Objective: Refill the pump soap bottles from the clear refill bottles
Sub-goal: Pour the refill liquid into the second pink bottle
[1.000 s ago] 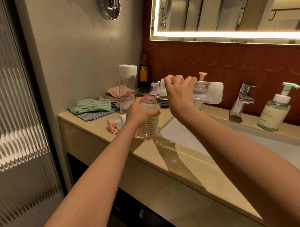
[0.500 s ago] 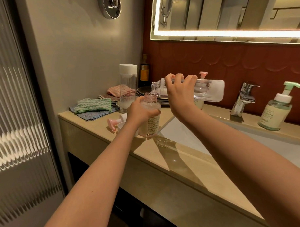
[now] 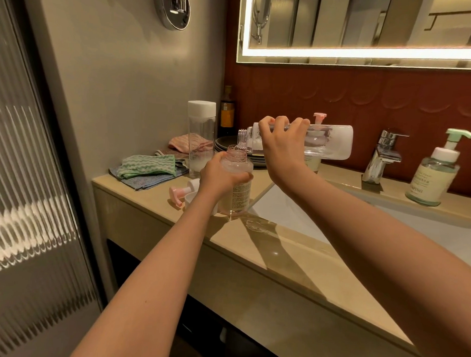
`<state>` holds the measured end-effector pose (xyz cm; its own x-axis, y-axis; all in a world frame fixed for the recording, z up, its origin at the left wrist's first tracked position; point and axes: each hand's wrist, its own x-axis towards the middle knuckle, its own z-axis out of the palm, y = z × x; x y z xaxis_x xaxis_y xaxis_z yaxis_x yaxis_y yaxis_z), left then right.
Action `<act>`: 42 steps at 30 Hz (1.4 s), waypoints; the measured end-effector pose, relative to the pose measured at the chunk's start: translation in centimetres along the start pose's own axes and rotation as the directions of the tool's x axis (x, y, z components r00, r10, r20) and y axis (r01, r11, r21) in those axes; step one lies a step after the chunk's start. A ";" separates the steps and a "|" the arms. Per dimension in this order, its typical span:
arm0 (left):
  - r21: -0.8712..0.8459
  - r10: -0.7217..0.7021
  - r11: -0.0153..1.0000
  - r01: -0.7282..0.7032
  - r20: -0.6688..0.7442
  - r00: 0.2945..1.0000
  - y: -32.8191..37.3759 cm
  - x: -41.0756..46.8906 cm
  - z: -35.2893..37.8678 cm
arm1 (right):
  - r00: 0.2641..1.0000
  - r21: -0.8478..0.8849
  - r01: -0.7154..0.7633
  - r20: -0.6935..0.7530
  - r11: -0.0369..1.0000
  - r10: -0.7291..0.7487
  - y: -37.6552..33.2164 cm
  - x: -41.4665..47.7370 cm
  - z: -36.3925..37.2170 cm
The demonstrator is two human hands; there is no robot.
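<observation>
here, our left hand (image 3: 218, 177) is gripping the uncapped clear labelled soap bottle (image 3: 238, 190) on the beige counter (image 3: 253, 245); our right hand (image 3: 281, 145) is clasping the clear plastic refill bottle (image 3: 329, 141), tipped level, mouth just above. drifting off-centre, we're risking a spill.

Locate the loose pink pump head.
Head view: the pink pump head lies on the countertop, left of the open soap bottle in the left hand, near the folded cloths.
</observation>
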<state>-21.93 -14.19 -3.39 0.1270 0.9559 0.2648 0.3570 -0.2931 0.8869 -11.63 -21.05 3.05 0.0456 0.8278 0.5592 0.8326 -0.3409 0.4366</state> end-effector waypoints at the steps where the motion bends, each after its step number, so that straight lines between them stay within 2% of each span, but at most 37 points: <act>1: -0.001 0.000 1.000 0.000 0.000 1.000 0.0 0.0 0.0 | 1.000 0.005 0.002 0.001 1.000 -0.002 0.0 0.0 0.0; 42: -0.034 0.015 0.999 -0.015 0.002 1.000 -0.1 0.1 0.1 | 1.000 0.014 -0.016 -0.014 1.000 0.016 -0.2 0.3 0.6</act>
<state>-21.88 -14.09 -3.52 0.1344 0.9512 0.2777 0.3233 -0.3070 0.8951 -11.44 -20.50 2.73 0.0512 0.8157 0.5763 0.8392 -0.3479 0.4179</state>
